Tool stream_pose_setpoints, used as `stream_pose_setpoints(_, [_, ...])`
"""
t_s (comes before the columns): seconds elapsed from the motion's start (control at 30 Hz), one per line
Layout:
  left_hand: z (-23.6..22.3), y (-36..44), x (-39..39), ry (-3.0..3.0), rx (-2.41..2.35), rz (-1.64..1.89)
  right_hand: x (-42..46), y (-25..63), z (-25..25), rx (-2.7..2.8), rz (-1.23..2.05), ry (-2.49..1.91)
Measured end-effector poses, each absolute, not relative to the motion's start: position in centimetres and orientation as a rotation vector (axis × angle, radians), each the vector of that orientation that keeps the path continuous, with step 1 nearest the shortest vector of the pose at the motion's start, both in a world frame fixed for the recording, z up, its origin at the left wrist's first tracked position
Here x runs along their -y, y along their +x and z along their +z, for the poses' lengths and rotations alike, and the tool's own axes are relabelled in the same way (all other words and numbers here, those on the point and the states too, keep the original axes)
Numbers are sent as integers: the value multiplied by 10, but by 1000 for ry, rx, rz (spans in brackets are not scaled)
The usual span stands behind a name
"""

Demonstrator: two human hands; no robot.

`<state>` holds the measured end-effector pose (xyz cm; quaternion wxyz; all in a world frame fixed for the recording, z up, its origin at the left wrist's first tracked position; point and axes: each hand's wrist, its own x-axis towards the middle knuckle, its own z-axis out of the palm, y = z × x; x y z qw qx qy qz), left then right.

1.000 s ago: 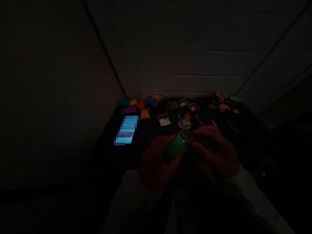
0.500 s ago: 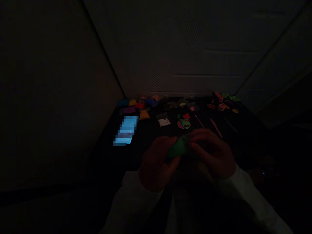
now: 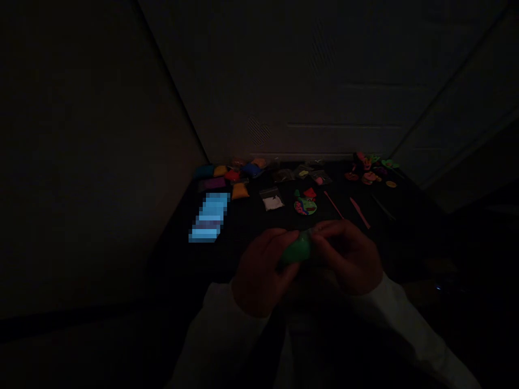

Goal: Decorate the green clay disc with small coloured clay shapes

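Green bag (image 3: 298,249) (prob.) btwn L/R fingers (image 3: 333,229).

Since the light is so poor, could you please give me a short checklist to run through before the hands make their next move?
1. Left hand grips the green packet: ok.
2. Right hand pinches the packet's right end: ok.
3. Packet's opening, sealed or not: cannot tell; fingers and darkness hide it.
4. Pink knife-shaped tool lies apart from the hands: ok.
5. Green figure lies beyond the hands: ok.
6. Enough light for fine detail: not ok; the scene is very dark.
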<state>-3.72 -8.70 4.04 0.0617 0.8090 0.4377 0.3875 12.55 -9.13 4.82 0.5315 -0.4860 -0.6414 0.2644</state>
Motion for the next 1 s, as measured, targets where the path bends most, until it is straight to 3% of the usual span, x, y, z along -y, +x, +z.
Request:
stream_pose_setpoints(0.37, [58,-45,84,2058,-1191,1141,90,124,51,1777,599,-1046])
stream_pose_setpoints(0.7, [55,-36,83,1430,-1109,1123,95,130,51,1461,956,-1080])
stream_pose_setpoints(1.0, [52,-35,86,1401,-1061,1197,96,133,51,1648,787,-1147])
